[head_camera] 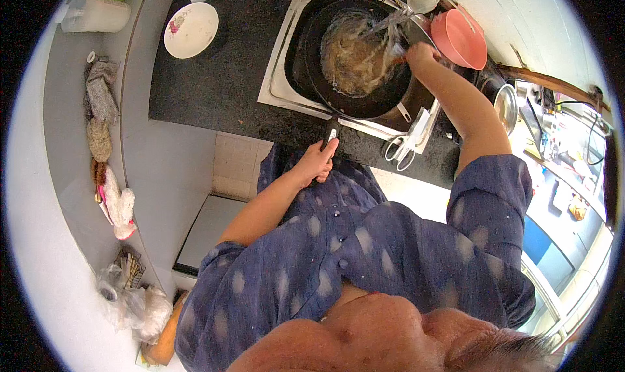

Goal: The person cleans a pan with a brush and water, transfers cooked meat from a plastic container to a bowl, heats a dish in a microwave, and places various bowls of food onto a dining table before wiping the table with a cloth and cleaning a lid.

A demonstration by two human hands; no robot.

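A dark frying pan (327, 88) rests in the sink (278, 86) set into the dark countertop, with brownish, swirling water inside it. My left hand (316, 163) is closed around the pan's handle (330, 136) near the counter's front edge. Over the pan's right side is my right hand (421, 55), blurred, with its fingers curled beside splashing water; whether it holds anything cannot be told. A pink plastic bowl (456, 39) stands just beyond that hand. White-handled scissors (404, 149) lie at the sink's front right corner.
A white floral plate (191, 30) lies on the counter at the left. A metal lid or bowl (506, 109) stands right of my right forearm. Along the left ledge are a work glove (117, 201), a grey cloth (102, 91), and a plastic container (97, 14). Plastic bags (151, 313) sit at lower left.
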